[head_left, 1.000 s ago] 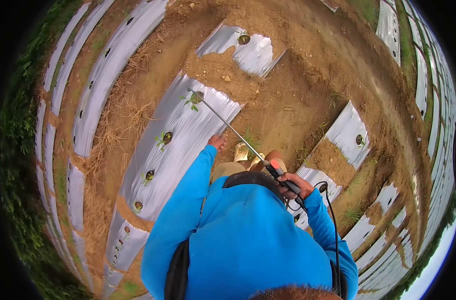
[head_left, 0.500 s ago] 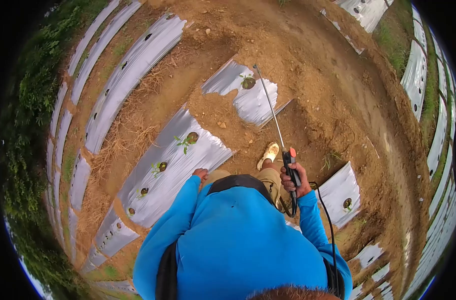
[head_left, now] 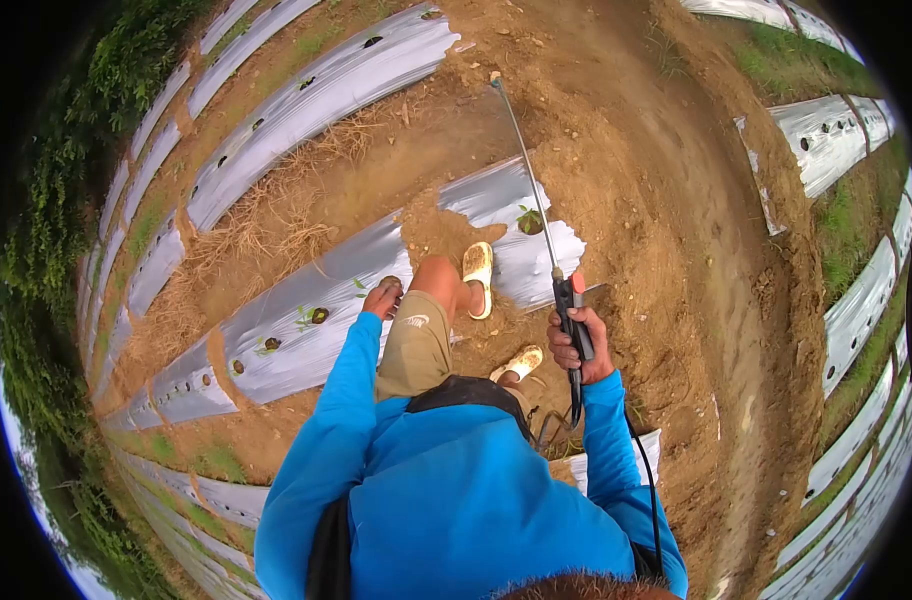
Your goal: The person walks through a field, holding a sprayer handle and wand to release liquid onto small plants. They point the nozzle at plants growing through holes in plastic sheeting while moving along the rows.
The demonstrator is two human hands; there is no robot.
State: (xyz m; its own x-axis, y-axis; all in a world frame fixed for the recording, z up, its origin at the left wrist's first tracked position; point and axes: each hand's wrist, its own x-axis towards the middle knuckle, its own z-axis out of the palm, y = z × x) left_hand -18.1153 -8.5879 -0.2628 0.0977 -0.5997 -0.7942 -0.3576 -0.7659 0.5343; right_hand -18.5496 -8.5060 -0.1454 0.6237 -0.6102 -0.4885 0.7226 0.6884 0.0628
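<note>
My right hand (head_left: 583,345) is wrapped around the black handle of a sprayer wand (head_left: 538,195), which has a red part on top. Its thin metal lance points forward and slightly left, and the nozzle tip is above bare soil. A black hose (head_left: 642,455) runs back along my right sleeve. My left hand (head_left: 383,298) hangs beside my left thigh with fingers loosely curled, and I see nothing in it. Below it lies silver plastic mulch (head_left: 276,310) with seedlings in holes. One seedling (head_left: 529,221) grows in a separate mulch piece left of the lance.
Brown soil (head_left: 666,200) with a worn track runs along the right. More mulch-covered beds (head_left: 326,100) lie at left, with dry straw (head_left: 276,235) beside them. Other beds (head_left: 846,140) curve along the right edge. Dense green foliage (head_left: 56,220) borders the far left.
I have stepped forward, and my left foot now shows ahead in a pale shoe. The seedling piece sits closer to me. The wand stays in my right hand; my left hand has swung forward.
</note>
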